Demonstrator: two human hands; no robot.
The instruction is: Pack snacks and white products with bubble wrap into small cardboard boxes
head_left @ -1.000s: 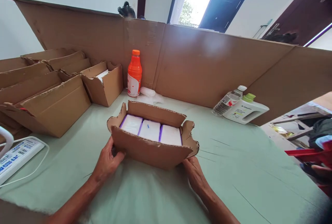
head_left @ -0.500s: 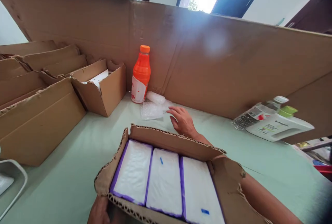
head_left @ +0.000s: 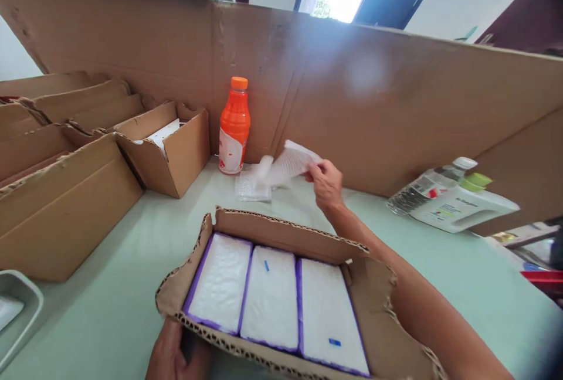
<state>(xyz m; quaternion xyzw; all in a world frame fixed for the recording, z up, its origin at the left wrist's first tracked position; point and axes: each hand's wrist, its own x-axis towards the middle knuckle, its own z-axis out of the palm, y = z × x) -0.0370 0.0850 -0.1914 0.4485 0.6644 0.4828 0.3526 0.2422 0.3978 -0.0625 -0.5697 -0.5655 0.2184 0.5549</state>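
Observation:
My right hand (head_left: 328,183) is closed on one end of a bubble wrap sheet (head_left: 290,162), pinched between thumb and fingers. The sheet is raised above the table and blurred by motion. Its far end reaches more bubble wrap (head_left: 251,186) lying on the table. Close to me is a cardboard box (head_left: 285,228) with its top open. Three white packs with purple edges sit inside it side by side: a left pack (head_left: 220,280), a middle pack (head_left: 270,301) and a right pack (head_left: 332,309). My left hand (head_left: 169,350) grips the box's near left corner; its fingers are partly hidden underneath.
An orange bottle (head_left: 235,125) stands against the tall cardboard wall (head_left: 373,104). Several open cardboard boxes (head_left: 70,210) fill the left side. At right, a clear bottle (head_left: 424,186) and a white jug (head_left: 468,210) lean over. A white cord or rim (head_left: 37,298) is at lower left.
My right hand has closed on a bubble wrap sheet and lifted it up and to the right. The cardboard box and my left hand have stayed nearly in place.

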